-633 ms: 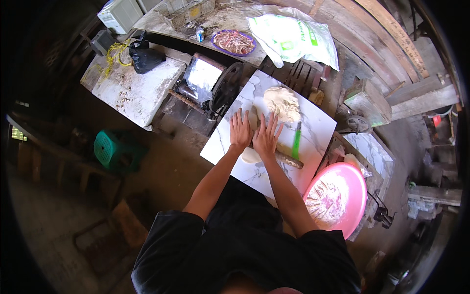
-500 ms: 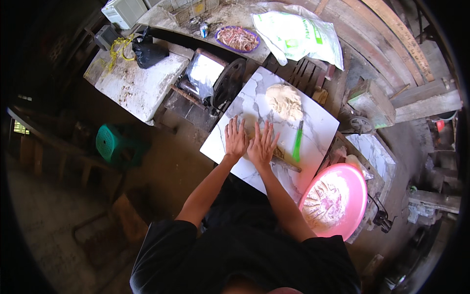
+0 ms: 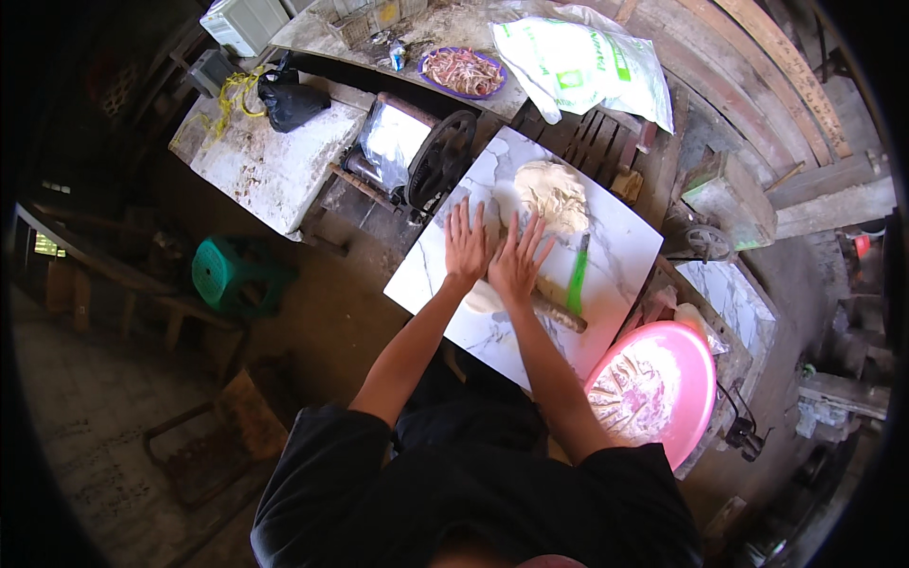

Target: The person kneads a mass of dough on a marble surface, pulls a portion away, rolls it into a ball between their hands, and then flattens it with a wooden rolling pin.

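My left hand (image 3: 466,248) and my right hand (image 3: 515,265) lie flat and side by side over a wooden rolling pin (image 3: 561,313), fingers stretched forward. The pin's end sticks out beyond my right hand. Nearer to me, a pale piece of dough (image 3: 484,298) shows between my forearms; the part under the pin and hands is hidden. All this rests on a white marble-patterned board (image 3: 620,237). A larger dough lump (image 3: 552,196) sits at its far side. To the right of my right hand lies a narrow tool with a bright green handle (image 3: 577,279), perhaps a knife.
A pink basin (image 3: 702,379) with floury contents stands at the board's near right. Beyond the board's left edge is a hand-cranked roller machine (image 3: 398,142). Farther back are a purple-rimmed plate (image 3: 464,74) and a white sack (image 3: 578,66). A green stool (image 3: 222,275) stands left.
Both hands have moved forward over the board, away from me, with the rolling pin under them. The pale dough on the near side of the hands has come into sight.
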`<state>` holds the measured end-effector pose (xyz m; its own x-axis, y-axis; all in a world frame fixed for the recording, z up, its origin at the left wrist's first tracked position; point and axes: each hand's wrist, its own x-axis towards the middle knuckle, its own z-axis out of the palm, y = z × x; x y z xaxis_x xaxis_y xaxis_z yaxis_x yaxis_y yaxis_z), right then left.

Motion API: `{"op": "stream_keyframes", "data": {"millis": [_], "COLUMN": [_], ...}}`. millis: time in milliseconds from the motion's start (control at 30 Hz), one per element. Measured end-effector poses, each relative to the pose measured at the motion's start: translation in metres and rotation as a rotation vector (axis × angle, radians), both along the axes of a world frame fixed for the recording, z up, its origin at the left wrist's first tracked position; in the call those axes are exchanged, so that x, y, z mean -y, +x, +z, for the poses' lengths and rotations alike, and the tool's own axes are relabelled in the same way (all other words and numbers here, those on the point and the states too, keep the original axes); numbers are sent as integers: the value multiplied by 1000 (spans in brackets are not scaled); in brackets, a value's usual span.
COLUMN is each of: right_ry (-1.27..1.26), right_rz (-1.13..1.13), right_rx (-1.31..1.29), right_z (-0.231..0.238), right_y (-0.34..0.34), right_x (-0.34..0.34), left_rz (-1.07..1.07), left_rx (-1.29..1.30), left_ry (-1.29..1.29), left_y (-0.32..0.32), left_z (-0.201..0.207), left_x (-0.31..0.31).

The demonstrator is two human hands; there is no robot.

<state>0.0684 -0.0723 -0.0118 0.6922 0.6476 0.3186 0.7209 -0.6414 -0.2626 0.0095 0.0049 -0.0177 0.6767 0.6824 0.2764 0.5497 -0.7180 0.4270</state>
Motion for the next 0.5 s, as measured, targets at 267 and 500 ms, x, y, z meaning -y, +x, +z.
{"op": "stream_keyframes", "data": {"millis": [267,500], "right_ry": [-57,-2], "right_rz": [-5,-5], "right_rx": [-21,-23], "right_z": [16,6], "right_y": [-24,2], "right_x": [5,-4], "left_rz": [23,80], "left_rx": [-16,-147], "left_ry": [-54,-32], "left_y": [-21,11], "left_z": [6,2], "left_x": [6,-2]}}
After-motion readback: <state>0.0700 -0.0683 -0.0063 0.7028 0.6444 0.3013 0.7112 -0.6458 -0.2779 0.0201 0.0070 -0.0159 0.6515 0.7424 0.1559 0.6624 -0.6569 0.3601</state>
